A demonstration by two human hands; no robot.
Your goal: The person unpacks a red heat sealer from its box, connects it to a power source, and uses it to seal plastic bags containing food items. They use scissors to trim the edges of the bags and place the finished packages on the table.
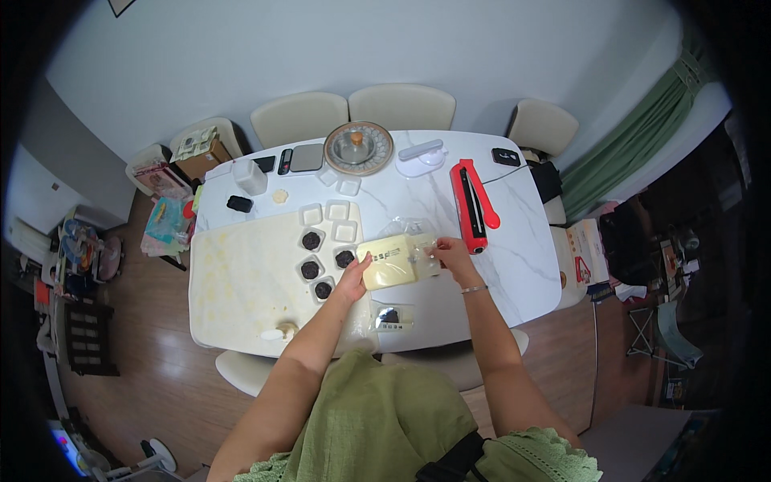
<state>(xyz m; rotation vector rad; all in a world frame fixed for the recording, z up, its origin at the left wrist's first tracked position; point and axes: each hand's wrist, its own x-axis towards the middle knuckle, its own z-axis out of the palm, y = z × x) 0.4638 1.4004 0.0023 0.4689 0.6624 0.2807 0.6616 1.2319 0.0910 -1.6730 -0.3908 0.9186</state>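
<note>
My left hand [352, 284] grips the left end of a pale yellow stack of plastic packaging bags [388, 271], which bears printing. At the stack's right end, my right hand [456, 259] pinches a transparent plastic bag [424, 248]. Left of the stack, dark round pastries sit in small white plastic trays; one pastry [345, 259] is close to my left fingers, and another [311, 241] lies farther left. Nearer my body, a dark pastry in a transparent printed bag [390, 317] rests on the table. Crumpled transparent plastic [406, 226] lies just behind the stack.
A red heat sealer [468, 205] stands to the right on the marble-patterned table [518, 271]. Vacant white trays [344, 231] sit behind the pastries on a cream mat [241, 271]. Farther back are a kitchen scale [306, 158], a glass-lidded dish [356, 147] and a white device [421, 159].
</note>
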